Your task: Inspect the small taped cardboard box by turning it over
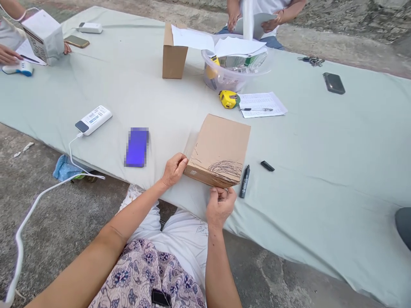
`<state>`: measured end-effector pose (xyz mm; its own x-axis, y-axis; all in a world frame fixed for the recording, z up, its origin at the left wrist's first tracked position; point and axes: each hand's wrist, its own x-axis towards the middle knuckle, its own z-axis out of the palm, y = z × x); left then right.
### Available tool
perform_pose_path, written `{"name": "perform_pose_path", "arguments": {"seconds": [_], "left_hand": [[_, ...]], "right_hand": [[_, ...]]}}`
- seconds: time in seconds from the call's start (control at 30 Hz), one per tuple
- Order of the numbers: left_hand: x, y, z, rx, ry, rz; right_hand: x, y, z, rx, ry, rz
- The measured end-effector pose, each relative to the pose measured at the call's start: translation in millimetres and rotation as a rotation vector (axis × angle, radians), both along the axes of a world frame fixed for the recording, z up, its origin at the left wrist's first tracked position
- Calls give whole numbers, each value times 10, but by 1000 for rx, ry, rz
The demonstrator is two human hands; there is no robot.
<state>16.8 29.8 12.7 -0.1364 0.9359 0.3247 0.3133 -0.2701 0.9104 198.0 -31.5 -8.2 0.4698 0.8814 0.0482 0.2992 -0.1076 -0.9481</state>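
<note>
A brown cardboard box point(221, 143) with black scribbled lines along its near edge rests at the table's front edge. My left hand point(175, 170) is closed on its left near corner. Along the lower near edge, my right hand point(221, 205) pinches the box with curled fingers; the fingertips are partly hidden. Just right of the box lies an uncapped black marker point(245, 182), and its cap point(267, 166) sits apart from it, farther right. To the left of my left hand is a pixelated blue rectangle point(137, 147).
A white power bank point(94, 120) trails a cable point(41, 192) off the left edge. Beyond the box are a yellow tape measure point(229, 99), a paper sheet with a pen point(263, 105), a plastic basin point(224, 79) and another box point(173, 60). Co-workers' hands point(272, 22) show across the table.
</note>
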Motion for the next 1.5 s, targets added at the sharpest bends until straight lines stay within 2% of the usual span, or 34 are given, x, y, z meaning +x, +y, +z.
{"name": "perform_pose_path", "arguments": {"seconds": [0.63, 0.87, 0.97, 1.1, 1.27, 1.37, 1.5], "left_hand": [[-1, 11, -11, -22, -14, 0], [10, -3, 30, -90, -70, -8], [-3, -19, 63, -90, -77, -28], [2, -128, 239, 49, -88, -17], [93, -363, 654, 403, -54, 0], [170, -442, 829, 529, 18, 35], [279, -427, 885, 587, 118, 63]], "right_hand": [[-7, 5, 11, -2, 14, -2], [-5, -1, -39, 61, 59, 4], [18, -23, -8, 107, 61, 7], [122, -81, 240, 250, -132, -39], [279, -124, 725, 584, -341, -45], [286, -92, 917, 700, -291, -36], [208, -6, 1015, 669, -57, 44]]}}
